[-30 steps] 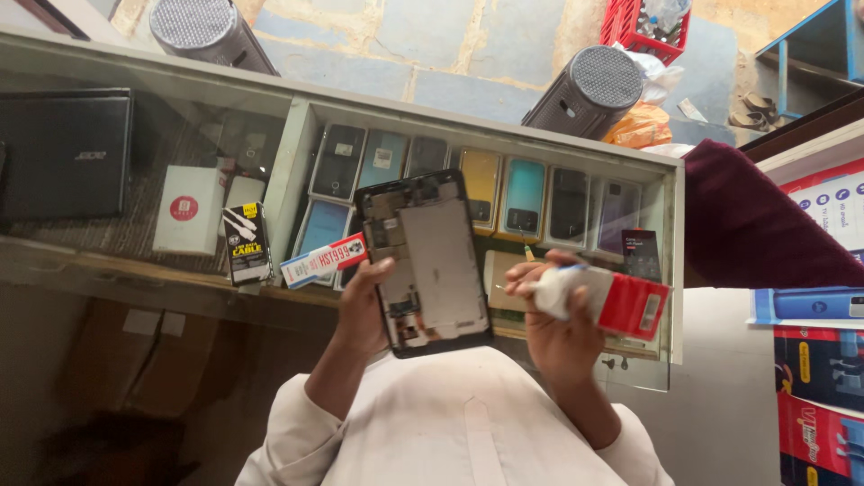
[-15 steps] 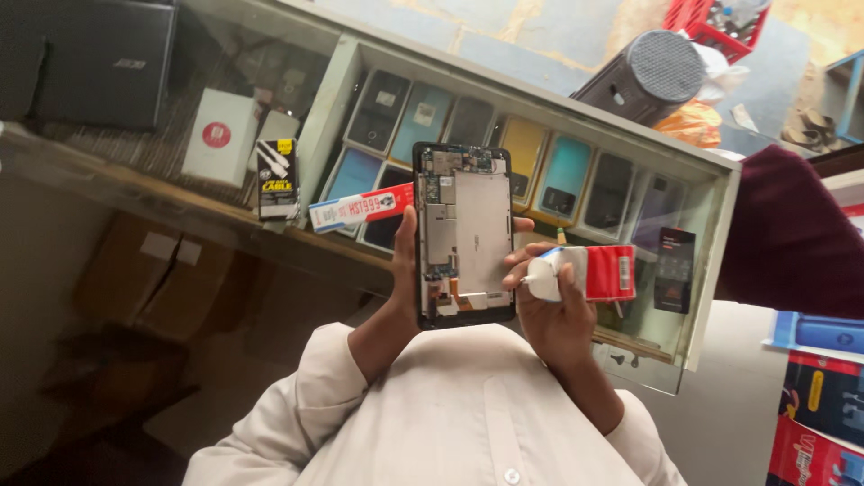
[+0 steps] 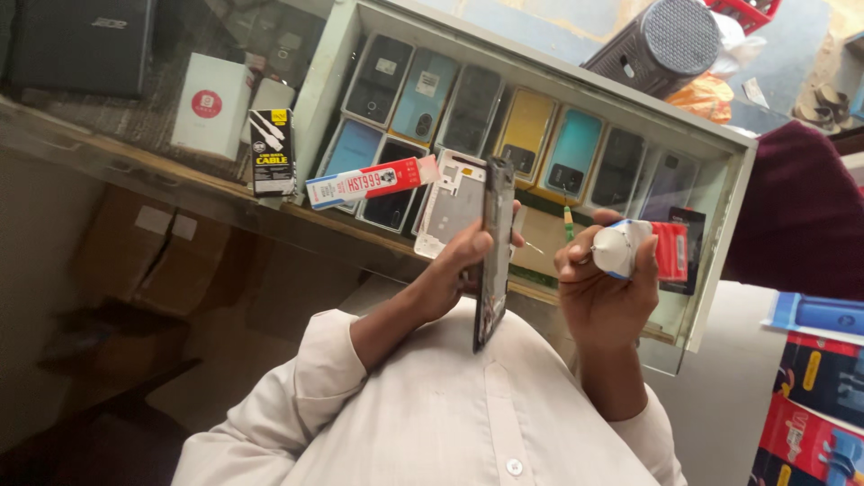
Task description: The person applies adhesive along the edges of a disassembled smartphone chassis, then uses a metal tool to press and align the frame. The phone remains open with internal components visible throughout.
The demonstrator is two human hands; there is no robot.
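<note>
Fingers of left hand (image 3: 454, 274) clamped on edge-on opened phone (image 3: 493, 252), right hand (image 3: 601, 286) wrapped around white-and-red glue tube (image 3: 634, 249), glass display counter (image 3: 711, 225) of phone cases beneath

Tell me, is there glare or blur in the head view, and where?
Head view: the glass counter top carries pale reflections at left; the opened phone in the left hand looks sharp; the glue tube in the right hand is slightly soft.
</note>
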